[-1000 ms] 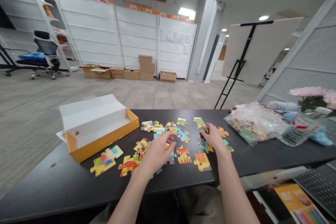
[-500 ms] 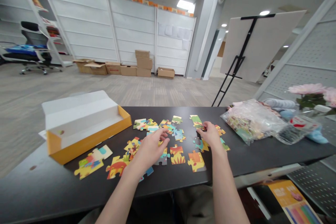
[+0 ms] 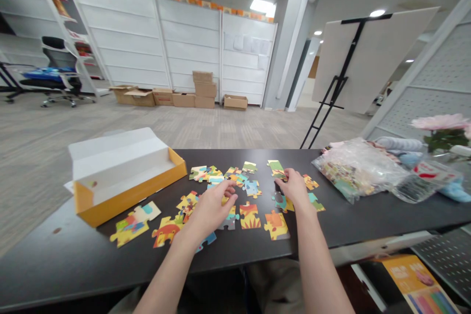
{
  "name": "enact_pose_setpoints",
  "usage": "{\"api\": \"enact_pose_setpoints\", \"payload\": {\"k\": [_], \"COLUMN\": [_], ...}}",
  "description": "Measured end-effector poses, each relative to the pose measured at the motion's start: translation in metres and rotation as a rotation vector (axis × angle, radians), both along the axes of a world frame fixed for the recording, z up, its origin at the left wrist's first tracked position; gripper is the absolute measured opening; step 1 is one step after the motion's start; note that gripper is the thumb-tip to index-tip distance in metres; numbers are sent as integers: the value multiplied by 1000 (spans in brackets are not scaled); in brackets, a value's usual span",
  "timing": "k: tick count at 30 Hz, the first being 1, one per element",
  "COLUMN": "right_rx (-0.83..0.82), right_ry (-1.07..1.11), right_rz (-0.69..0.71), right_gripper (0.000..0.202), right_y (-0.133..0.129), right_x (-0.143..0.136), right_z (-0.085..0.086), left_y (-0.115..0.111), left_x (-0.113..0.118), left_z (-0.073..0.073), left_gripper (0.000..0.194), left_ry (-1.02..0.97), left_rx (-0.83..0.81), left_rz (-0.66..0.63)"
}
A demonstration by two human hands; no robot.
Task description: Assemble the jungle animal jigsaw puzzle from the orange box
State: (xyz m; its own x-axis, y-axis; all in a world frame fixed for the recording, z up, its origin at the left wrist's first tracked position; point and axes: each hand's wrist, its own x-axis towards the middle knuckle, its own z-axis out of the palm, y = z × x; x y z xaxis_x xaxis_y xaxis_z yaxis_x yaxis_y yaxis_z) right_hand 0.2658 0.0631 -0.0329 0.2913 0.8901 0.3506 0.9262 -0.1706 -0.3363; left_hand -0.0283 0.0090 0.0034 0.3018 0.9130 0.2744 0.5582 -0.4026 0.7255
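My left hand (image 3: 215,202) hovers over the middle of the spread jigsaw pieces, thumb and bent fingers apart, with nothing visible between them. Under and around it lie colourful pieces, some hidden by the hand and forearm. My right hand (image 3: 294,187) pinches at the lower edge of a green and yellow puzzle piece (image 3: 275,167); its fingertips partly cover the contact. Below that hand lies a teal and grey piece (image 3: 280,200). An orange and yellow piece (image 3: 276,225) and a piece with orange leaves (image 3: 249,216) lie between my forearms.
An open yellow box (image 3: 132,201) with a white lid stands at the left of the dark table (image 3: 121,270). Clear plastic bags (image 3: 368,169) lie at the right, beside pink flowers (image 3: 441,122). An easel (image 3: 342,73) and cardboard boxes (image 3: 204,91) stand beyond the table.
The view has shifted slightly, so the background and box appear further right. Both hands keep nearly the same pose over the pieces.
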Motion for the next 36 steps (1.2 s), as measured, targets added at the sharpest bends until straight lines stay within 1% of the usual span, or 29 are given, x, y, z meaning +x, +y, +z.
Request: {"api": "enact_pose_setpoints", "payload": {"k": [5,9,12,15,17,19,21,23,26,29,31,34,36], "right_rx": [4,86,121,77,38,-11,-72,-127,-156,-166,-196,-214,-200], "right_ry": [2,44,133,189,177,153,137,129,85,-15,-56,-53,-23], "right_rz": [5,57,169,360,460,530,581,598,556,521,523,535,551], "right_gripper": [37,38,35,26,21,18,17,18,18,20,29,47,51], "right_y": [-1,-5,-7,-8,-8,-8,-9,-7,5,31,49,68,73], "right_x": [0,1,-7,-26,-42,-55,-62,-63,-60,-58,-60,-60,-58], "right_z": [0,9,21,30,32,31,29,29,35,46,50,45,38], "left_y": [-1,-3,-8,-12,-14,-16,-17,-18,-18,-16,-15,-14,-13], "left_x": [0,-5,-9,-11,-11,-10,-10,-11,-13,-15,-16,-18,-18], "left_z": [-3,0,6,11,12,11,10,10,11,10,10,11,12], "left_gripper": [28,27,27,26,26,25,25,25,25,24,23,22,23], "left_ry": [18,135,279,399,451,481,496,496,496,491,480,481,497], "left_rx": [2,16,36,68,93,112,116,108,96,105,111,101,92], "left_rz": [-12,10,33,6,-22,-47,-66,-74,-68,-81,-88,-83,-79]}}
